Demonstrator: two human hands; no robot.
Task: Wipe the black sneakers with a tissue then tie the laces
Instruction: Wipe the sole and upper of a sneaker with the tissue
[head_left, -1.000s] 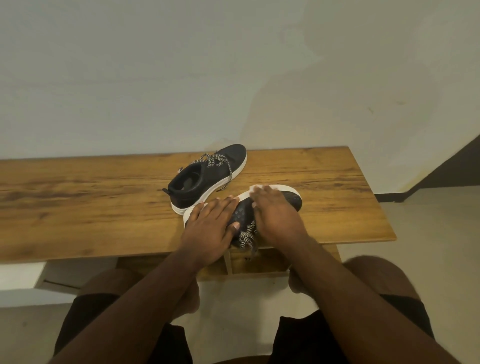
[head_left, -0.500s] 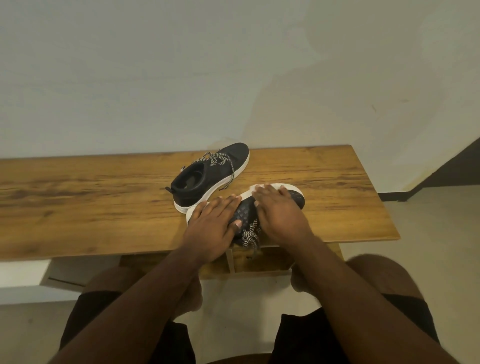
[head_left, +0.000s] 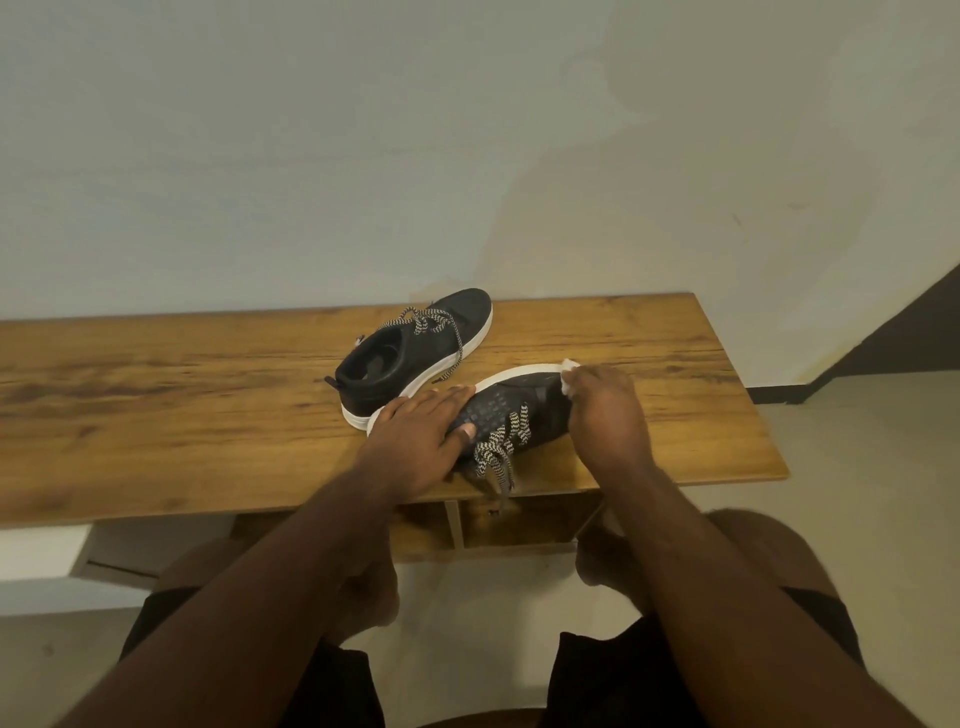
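Two black sneakers with white soles lie on the wooden table (head_left: 156, 405). The near sneaker (head_left: 511, 410) lies on its side by the front edge, its black-and-white laces (head_left: 498, 452) loose and hanging over the edge. My left hand (head_left: 421, 436) rests flat on its heel end with straight fingers. My right hand (head_left: 608, 415) is at its toe, fingers curled round a white tissue (head_left: 567, 375) that peeks out past the fingertips. The far sneaker (head_left: 410, 358) stands upright behind it, laces untied.
The table stands against a pale wall (head_left: 467, 156); its right end (head_left: 769, 457) is near my right hand. An open shelf compartment (head_left: 519, 525) lies under the tabletop. My knees are below the front edge, over a pale floor.
My right hand slid from the middle of the near sneaker toward its toe, uncovering the upper and laces. The tissue now shows at my fingertips. My left hand stayed on the heel end.
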